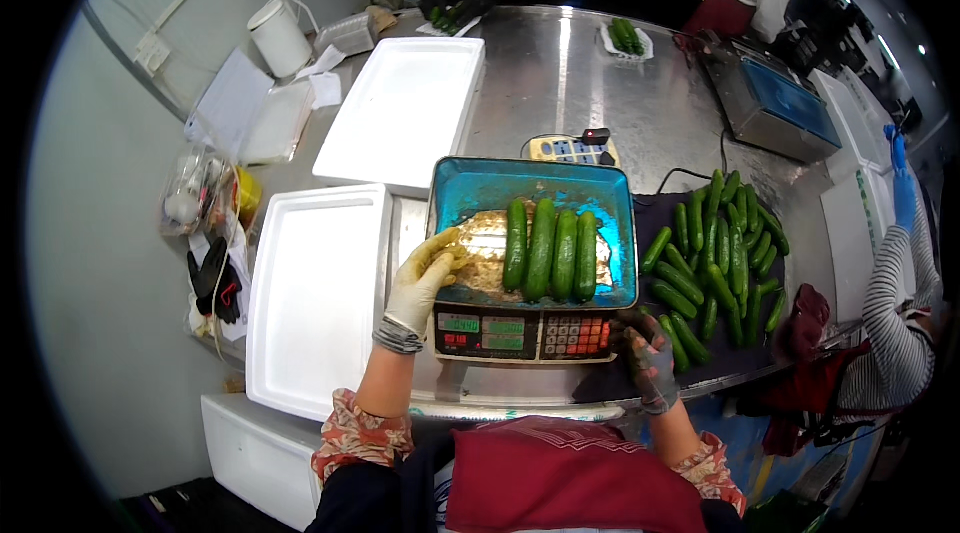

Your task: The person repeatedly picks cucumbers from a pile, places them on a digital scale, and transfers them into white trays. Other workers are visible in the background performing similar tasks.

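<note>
Four cucumbers (pixel 540 251) lie on the scale pan (pixel 612 195), so the left hand (pixel 424 281), loosely open at its rim, should probably lift clear for a true reading, while the right hand (pixel 651 361), loosely open, hovers by the keypad (pixel 577 336).

Odds and ends around the metal table (pixel 520 83)
By the grey wall (pixel 120 263), a white cylindrical container (pixel 280 39) stands near pale sheets (pixel 229 101), a wall socket (pixel 152 51) mounted above them; a dark glove (pixel 211 278) lies near a clear plastic tub (pixel 182 199); a boxy blue-topped appliance (pixel 785 98) stands toward the right, and a power strip (pixel 560 149) lies mid-table
</note>
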Demonstrator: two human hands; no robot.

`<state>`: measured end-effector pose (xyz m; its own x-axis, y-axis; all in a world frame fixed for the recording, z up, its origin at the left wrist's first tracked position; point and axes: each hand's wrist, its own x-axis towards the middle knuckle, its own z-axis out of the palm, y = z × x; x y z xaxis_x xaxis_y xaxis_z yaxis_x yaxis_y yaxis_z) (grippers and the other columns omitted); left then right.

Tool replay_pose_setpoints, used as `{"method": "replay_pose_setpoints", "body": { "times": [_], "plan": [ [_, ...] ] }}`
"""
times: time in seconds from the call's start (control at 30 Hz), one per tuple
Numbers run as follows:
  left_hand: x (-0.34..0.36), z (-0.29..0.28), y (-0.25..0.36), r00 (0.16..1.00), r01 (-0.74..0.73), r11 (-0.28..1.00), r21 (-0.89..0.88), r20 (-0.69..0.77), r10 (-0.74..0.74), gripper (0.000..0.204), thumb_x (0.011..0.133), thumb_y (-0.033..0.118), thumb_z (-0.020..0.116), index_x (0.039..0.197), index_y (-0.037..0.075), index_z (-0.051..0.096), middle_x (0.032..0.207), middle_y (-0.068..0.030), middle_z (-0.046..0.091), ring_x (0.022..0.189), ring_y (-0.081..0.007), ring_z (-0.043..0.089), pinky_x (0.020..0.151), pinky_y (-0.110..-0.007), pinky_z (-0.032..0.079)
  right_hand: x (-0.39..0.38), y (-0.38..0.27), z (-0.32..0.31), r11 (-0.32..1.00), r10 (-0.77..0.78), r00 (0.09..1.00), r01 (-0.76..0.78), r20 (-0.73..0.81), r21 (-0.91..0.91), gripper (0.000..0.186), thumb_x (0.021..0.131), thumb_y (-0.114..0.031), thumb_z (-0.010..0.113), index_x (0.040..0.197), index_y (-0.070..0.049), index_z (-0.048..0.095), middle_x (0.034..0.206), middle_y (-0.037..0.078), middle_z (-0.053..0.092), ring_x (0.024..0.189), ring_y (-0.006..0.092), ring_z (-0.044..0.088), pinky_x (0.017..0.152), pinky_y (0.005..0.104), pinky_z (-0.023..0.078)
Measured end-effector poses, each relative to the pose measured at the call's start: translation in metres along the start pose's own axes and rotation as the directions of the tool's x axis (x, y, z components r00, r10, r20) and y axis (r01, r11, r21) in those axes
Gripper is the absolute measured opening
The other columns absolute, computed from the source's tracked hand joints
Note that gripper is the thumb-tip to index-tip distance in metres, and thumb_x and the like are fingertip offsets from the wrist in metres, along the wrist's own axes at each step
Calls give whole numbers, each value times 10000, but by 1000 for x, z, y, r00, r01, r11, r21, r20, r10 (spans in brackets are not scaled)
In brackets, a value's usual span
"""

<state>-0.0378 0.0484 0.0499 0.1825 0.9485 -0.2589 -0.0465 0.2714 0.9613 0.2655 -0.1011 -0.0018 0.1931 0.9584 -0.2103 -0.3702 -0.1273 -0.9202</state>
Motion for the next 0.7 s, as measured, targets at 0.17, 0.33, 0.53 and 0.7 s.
{"method": "replay_pose_setpoints", "body": {
  "times": [0.17,0.33,0.53,0.7],
  "plan": [
    [33,28,-8,974,-221,966,131,71,213,355,900,60,504,1248,-7,498,1161,-121,553,1014,-164,558,883,-259,454,-7,-9,8,1000,12,999,-13,-34,-16,367,887,-167,563,1158,68,488,1044,158,605,867,192,615,773,298,495],
    [55,55,-16,839,-516,567,642,242,488,308,848,111,548,1148,102,617,1191,-189,531,1045,-285,541,943,-352,406,-12,-5,-6,1000,0,995,2,-100,23,351,887,-184,562,1135,60,515,1006,133,616,840,174,602,761,289,481],
    [51,55,-16,803,-468,358,808,220,554,293,835,245,596,1048,51,648,1082,-162,601,944,-318,576,860,-392,439,-38,-13,-96,943,-265,857,134,-443,-305,347,889,-252,550,1107,18,547,945,81,621,804,124,575,705,254,464],
    [51,53,-23,916,-273,379,884,118,384,707,754,238,688,1359,53,371,1018,-178,571,904,-313,565,798,-378,461,-52,4,-160,885,-365,760,104,-538,-453,282,884,-167,543,1104,8,558,973,87,624,821,147,583,737,270,467]
  ]
}}
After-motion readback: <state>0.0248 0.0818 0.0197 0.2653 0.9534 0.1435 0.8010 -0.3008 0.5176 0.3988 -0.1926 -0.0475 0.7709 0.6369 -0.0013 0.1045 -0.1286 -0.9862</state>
